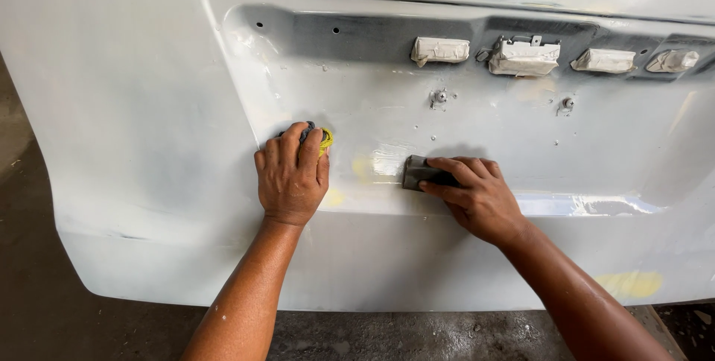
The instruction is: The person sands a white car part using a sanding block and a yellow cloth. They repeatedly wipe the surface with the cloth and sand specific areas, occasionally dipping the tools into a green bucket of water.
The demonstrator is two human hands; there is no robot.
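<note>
A white, primed car body panel [149, 145] with a recessed plate area fills the view. My left hand [292, 175] presses a small grey and yellow cloth wad [325, 140] against the left side of the recess. My right hand [477, 193] holds a dark grey sanding block [417, 172] flat against the lower part of the recess, where the surface looks wet and shiny. Yellowish filler patches show between the two hands.
Several fittings wrapped in masking tape [523, 58] sit along the dark upper strip of the recess. Two small studs [441, 97] stick out below them. A yellow patch [629, 284] marks the panel's lower right. Dark, wet concrete floor [417, 335] lies beneath.
</note>
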